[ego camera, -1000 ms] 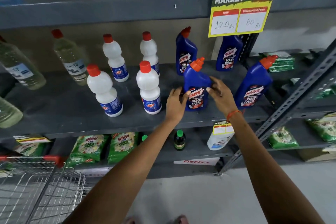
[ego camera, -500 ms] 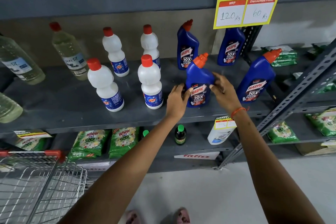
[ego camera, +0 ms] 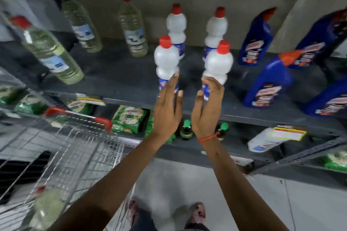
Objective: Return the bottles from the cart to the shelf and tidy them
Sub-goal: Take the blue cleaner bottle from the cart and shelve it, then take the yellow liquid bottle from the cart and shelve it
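Two white bottles with red caps stand at the front of the grey shelf (ego camera: pixel 122 80). My left hand (ego camera: pixel 166 110) lies flat with fingers spread against the label of the left white bottle (ego camera: pixel 166 58). Around the base of the right white bottle (ego camera: pixel 218 63) curl the fingers of my right hand (ego camera: pixel 205 110). Behind them stand two more white bottles (ego camera: pixel 176 22). Blue bottles with orange caps (ego camera: pixel 268 82) stand to the right, clear bottles with red caps (ego camera: pixel 133 28) to the left. A wire cart (ego camera: pixel 75 146) at lower left holds a blurred pale bottle (ego camera: pixel 47 208).
Below the shelf, a lower shelf holds green packets (ego camera: pixel 127 118), small dark bottles with green caps (ego camera: pixel 185 129) and a white bottle lying on its side (ego camera: pixel 262 142). A slanted metal brace (ego camera: pixel 300 154) runs at lower right. My feet stand on pale floor (ego camera: pixel 262 202).
Both hands left the blue bottle and moved left to the two front white bottles. The view swung left and down, bringing the cart into sight.
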The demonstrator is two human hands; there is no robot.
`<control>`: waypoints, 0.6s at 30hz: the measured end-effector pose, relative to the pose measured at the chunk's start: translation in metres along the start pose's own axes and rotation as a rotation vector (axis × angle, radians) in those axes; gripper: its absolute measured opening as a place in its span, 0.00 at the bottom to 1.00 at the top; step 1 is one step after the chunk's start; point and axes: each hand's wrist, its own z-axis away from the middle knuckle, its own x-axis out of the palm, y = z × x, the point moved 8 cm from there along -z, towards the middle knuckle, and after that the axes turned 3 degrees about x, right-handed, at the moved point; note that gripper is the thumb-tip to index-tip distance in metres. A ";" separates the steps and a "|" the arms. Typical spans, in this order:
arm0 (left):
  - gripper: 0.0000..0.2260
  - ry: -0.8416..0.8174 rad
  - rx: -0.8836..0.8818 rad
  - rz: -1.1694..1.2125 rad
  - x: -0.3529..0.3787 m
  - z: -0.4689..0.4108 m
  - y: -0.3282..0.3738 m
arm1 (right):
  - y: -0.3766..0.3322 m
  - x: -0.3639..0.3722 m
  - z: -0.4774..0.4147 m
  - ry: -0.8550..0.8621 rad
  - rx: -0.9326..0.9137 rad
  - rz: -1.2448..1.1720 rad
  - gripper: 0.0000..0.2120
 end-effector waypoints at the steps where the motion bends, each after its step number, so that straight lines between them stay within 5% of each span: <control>1: 0.20 0.029 -0.025 -0.022 -0.019 0.004 -0.013 | -0.005 0.021 0.009 -0.042 0.002 -0.016 0.13; 7: 0.20 0.193 -0.253 -0.231 -0.172 0.060 -0.124 | -0.055 0.197 0.107 -0.481 0.059 -0.094 0.15; 18: 0.17 0.481 -1.056 -0.515 -0.395 0.287 -0.324 | -0.108 0.443 0.375 -1.257 0.200 -0.025 0.15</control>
